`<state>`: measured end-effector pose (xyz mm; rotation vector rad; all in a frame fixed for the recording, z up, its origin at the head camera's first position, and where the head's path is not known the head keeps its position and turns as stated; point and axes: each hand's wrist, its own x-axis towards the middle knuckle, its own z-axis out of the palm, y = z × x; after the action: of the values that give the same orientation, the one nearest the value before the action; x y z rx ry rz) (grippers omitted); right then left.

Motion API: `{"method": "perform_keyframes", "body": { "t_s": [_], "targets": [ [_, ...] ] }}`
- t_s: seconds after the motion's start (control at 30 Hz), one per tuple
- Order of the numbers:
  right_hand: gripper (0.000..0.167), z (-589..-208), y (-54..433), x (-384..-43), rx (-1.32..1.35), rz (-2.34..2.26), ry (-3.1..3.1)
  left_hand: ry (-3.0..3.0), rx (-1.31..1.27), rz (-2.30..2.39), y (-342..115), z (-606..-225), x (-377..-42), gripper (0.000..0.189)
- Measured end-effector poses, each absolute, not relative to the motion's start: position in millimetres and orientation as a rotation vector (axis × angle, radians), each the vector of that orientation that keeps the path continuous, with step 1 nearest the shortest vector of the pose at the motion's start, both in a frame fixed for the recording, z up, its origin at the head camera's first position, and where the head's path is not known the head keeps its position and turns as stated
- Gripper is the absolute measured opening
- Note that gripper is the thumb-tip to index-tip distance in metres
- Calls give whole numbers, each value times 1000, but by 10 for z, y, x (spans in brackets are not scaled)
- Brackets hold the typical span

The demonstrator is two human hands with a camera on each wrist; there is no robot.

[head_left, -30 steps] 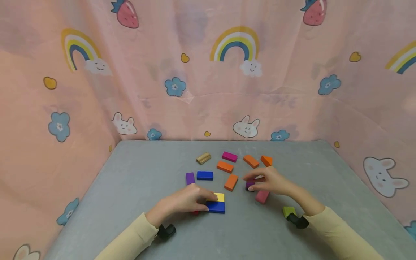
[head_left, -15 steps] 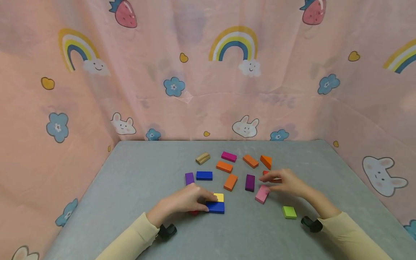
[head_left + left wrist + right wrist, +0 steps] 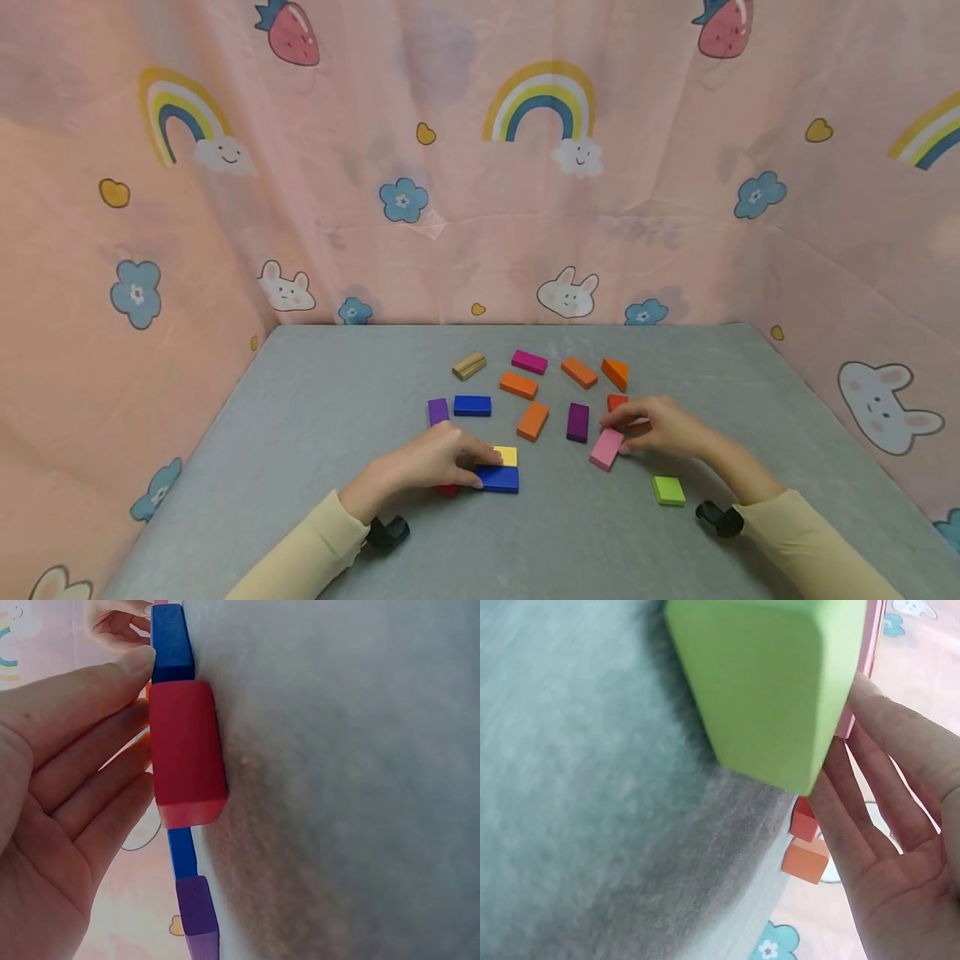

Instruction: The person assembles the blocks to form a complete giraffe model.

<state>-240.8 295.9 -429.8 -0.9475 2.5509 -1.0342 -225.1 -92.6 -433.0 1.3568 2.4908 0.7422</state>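
Observation:
My left hand [image 3: 435,457] lies over a yellow block [image 3: 509,456] and a blue block [image 3: 498,479] that sit side by side. Its thumb touches the blue block's left end, and its fairly straight fingers reach onto the yellow one. A red block [image 3: 187,746] shows below that hand in the left wrist view. At the right, my right hand [image 3: 660,429] pinches a pink block [image 3: 606,449] between thumb and fingers, the block still on the table. Close by lie a dark purple block [image 3: 577,422], a partly covered red block [image 3: 617,402] and a lime green block [image 3: 668,491].
Farther back on the grey table [image 3: 337,375] are several orange blocks [image 3: 532,421], a magenta block [image 3: 529,362], a wood-coloured piece [image 3: 469,365] and an orange triangle [image 3: 616,374]. A second blue block [image 3: 472,406] and a purple block [image 3: 438,411] lie beyond my left hand. A patterned pink curtain [image 3: 480,242] surrounds the table.
The right hand has drawn back from beside the dark purple block toward the right and now has the pink block between its fingers. My left hand has stayed in place.

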Motion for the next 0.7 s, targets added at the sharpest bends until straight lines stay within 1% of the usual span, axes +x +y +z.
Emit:
{"method": "perform_keyframes", "body": {
  "t_s": [0.7],
  "targets": [
    [34, -4301, 2960, -2481, -894, -967, 2553, 2489, 1314, 765, -924, -4335, -2253, 37]
  ]
}}
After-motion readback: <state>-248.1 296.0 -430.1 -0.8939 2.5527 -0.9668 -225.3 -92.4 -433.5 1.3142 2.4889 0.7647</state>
